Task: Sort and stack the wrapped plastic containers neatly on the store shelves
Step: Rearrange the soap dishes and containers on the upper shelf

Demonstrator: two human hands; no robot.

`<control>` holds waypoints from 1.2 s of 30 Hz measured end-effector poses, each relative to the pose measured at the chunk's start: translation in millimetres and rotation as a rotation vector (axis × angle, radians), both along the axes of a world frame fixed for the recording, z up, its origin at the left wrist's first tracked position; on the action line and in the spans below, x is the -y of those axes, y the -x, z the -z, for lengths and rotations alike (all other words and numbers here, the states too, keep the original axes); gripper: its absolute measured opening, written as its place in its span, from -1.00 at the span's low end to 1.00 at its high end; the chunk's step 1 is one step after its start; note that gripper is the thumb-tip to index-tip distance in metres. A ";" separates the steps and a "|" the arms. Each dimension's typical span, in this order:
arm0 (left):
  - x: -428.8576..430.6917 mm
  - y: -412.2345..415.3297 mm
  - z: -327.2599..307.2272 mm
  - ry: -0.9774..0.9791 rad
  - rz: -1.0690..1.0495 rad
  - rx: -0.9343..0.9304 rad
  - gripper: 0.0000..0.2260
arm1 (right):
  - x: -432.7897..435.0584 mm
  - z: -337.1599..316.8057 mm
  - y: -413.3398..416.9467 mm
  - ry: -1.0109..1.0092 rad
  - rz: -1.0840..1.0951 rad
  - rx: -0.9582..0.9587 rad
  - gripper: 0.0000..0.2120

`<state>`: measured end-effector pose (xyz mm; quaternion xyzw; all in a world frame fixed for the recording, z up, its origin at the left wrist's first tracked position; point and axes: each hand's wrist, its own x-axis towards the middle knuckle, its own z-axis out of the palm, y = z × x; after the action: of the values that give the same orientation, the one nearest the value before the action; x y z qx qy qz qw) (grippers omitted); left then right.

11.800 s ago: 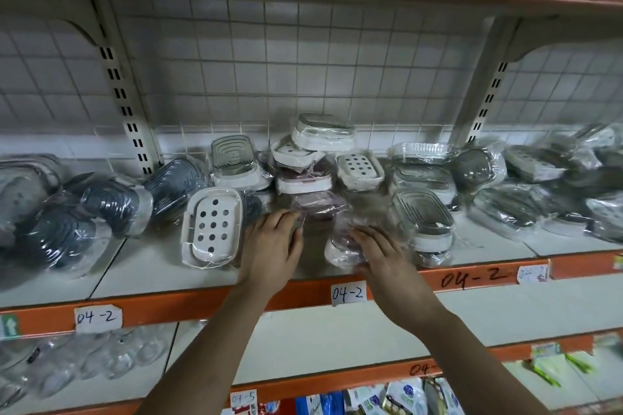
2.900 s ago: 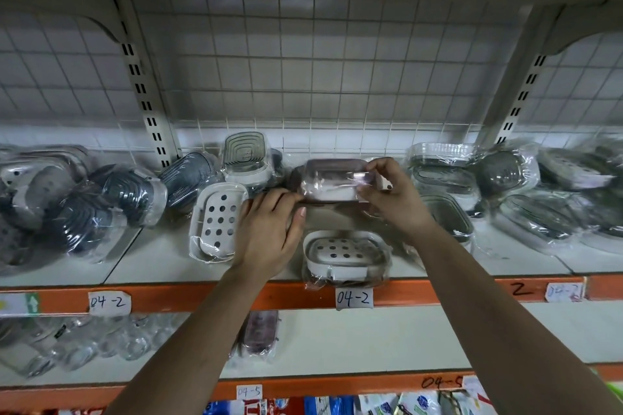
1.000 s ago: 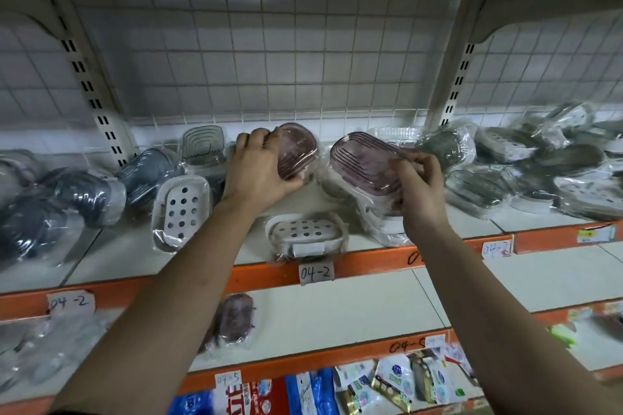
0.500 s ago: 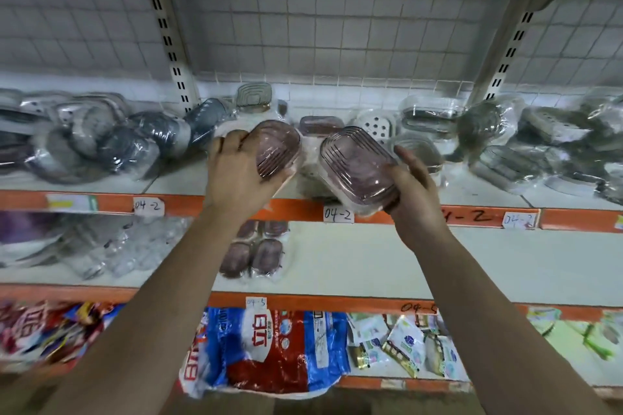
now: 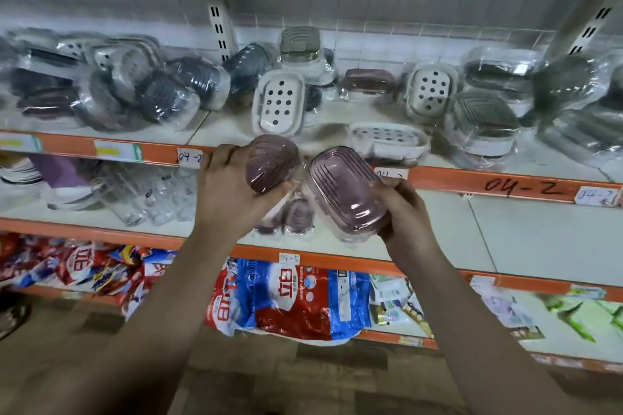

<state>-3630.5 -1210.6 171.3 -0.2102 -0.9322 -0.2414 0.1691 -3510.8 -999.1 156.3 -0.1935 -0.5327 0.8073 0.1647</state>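
My left hand point(image 5: 232, 189) grips a wrapped purple container point(image 5: 271, 162), held in front of the orange edge of the upper shelf point(image 5: 488, 184). My right hand point(image 5: 403, 212) holds a second wrapped purple container point(image 5: 347, 194), tilted, lid facing me, just right of the first. Behind and below them, several purple containers point(image 5: 296, 217) lie on the middle shelf point(image 5: 539, 239). On the upper shelf stand a white perforated container point(image 5: 279, 103), another purple container point(image 5: 369, 84) and several grey-lidded ones point(image 5: 485, 126).
Dark wrapped containers point(image 5: 161, 94) pile up at the upper shelf's left. Clear items point(image 5: 148, 192) and folded cloth point(image 5: 50, 178) fill the middle shelf's left. Red and blue bags point(image 5: 286, 300) lie on the bottom shelf. A slotted upright point(image 5: 214, 0) rises behind.
Both hands lifted a purple container off the upper shelf and have brought them down and toward me, in front of the middle shelf. My view has tilted downward.
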 end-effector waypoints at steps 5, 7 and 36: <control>42.0 -15.1 36.5 -0.090 0.016 0.049 -0.29 | 22.4 33.4 -5.2 0.030 -0.112 0.025 -0.88; 54.2 -17.4 55.7 -0.083 0.008 0.092 -0.29 | 29.1 50.2 -5.1 0.066 -0.121 0.046 -0.88; -41.6 179.3 298.5 0.106 -0.085 0.327 -0.32 | 53.3 307.6 109.9 -0.030 0.482 0.424 -0.69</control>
<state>-3809.8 -1169.1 -127.2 -0.1369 -0.9667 -0.2156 0.0138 -3620.6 -1052.4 -151.3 -0.4754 -0.5060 0.6787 0.2394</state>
